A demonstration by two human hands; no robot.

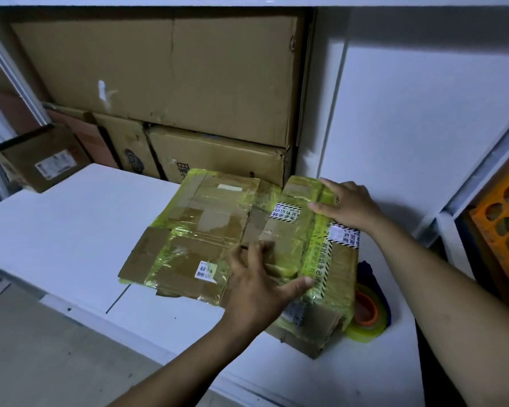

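A worn cardboard box [206,230], patched with yellow-green tape and white labels, lies on the white table [71,230]. Its left part lies flat like an opened flap and its right part stands a little higher. My left hand [256,286] rests on the box near its front middle, fingers spread and thumb pressed along the taped ridge. My right hand [347,204] lies on the far right top of the box, fingers straight over the yellow tape.
A roll of yellow tape [368,312] with an orange core and blue holder sits right of the box. Large stacked cartons [165,77] fill the space behind the table. A small labelled carton [44,163] stands at left. An orange crate [503,218] stands at the far right.
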